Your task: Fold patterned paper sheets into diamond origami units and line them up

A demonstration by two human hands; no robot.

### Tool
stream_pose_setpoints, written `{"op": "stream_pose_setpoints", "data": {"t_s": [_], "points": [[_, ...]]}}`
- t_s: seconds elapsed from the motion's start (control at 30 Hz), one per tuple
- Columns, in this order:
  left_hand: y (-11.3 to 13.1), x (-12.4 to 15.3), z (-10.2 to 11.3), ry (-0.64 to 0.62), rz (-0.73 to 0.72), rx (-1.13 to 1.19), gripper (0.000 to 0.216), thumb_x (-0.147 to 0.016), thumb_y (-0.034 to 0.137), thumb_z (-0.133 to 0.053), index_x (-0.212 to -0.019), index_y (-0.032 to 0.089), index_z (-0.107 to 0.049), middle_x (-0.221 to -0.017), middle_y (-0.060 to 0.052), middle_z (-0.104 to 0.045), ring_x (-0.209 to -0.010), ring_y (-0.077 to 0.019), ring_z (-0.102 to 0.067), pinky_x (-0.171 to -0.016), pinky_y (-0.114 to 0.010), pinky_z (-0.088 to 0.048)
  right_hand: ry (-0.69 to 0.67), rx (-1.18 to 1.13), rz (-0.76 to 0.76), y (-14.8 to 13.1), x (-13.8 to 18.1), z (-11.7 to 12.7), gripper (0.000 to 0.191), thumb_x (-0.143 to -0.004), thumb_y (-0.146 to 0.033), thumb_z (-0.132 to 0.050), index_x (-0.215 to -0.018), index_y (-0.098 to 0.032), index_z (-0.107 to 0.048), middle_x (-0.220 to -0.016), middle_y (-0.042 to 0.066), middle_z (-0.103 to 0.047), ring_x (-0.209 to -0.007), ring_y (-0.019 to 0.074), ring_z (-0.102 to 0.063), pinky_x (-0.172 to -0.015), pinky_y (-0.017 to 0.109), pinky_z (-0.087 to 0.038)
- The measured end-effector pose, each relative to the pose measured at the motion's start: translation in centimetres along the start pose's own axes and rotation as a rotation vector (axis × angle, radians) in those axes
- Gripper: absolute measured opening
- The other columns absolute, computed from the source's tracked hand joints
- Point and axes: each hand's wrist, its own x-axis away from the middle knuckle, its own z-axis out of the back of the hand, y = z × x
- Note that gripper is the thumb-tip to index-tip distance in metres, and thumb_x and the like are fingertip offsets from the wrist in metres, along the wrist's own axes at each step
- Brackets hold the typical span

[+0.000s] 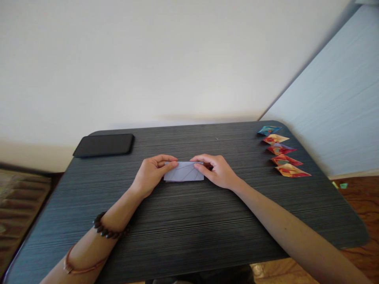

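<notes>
A pale lavender piece of folded paper (183, 172), a flat rectangle with thin dark lines across its face, is at the middle of the table. My left hand (152, 173) pinches its upper left corner, thumb on the near face and fingers behind. At the upper right corner, my right hand (217, 170) grips it in the same way. The fingertips behind the paper are partly hidden. Whether its lower edge rests on the table, I cannot tell.
Several folded paper pieces, red, orange and one blue (269, 130), are lined up along the right side of the dark table (189, 228). A black phone (103, 145) lies at the back left. A white wall (177, 59) rises behind the table, and a pale panel (331, 90) stands on the right.
</notes>
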Motion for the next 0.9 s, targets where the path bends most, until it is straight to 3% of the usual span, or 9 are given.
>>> {"op": "stream_pose_setpoints", "data": {"t_s": [0.23,0.57,0.9], "points": [[0.06,0.03,-0.03,-0.005,0.022,0.054,0.034,-0.064,0.036,-0.078,-0.090,0.016,-0.067,-0.073,-0.002,-0.072,-0.059,-0.0123,-0.060,-0.054,-0.022,-0.045,-0.003,-0.036,-0.021,0.05,-0.08,0.10,0.026,-0.090,-0.033,-0.050,-0.108,-0.021,-0.065,-0.087,0.001,-0.069,-0.062,0.0094,-0.056,-0.058,0.022,-0.042],[0.16,-0.05,0.03,0.013,0.013,0.005,0.035,-0.064,0.036,-0.079,-0.091,0.017,-0.068,-0.075,-0.004,-0.073,-0.060,-0.0138,-0.062,-0.054,-0.023,-0.047,-0.046,-0.148,-0.079,-0.03,-0.02,0.22,0.029,-0.090,-0.035,-0.049,-0.111,-0.021,-0.062,-0.057,-0.004,-0.056,-0.048,0.0086,-0.051,-0.048,0.021,-0.039],[0.45,-0.24,0.59,-0.045,0.019,-0.033,0.036,-0.064,0.036,-0.078,-0.094,0.016,-0.070,-0.076,-0.005,-0.073,-0.064,-0.0149,-0.063,-0.060,-0.025,-0.048,-0.110,-0.210,-0.097,0.34,0.07,0.47,0.032,-0.089,-0.037,-0.050,-0.117,-0.022,-0.058,-0.069,-0.002,-0.066,-0.049,0.0093,-0.056,-0.052,0.023,-0.047]]}}
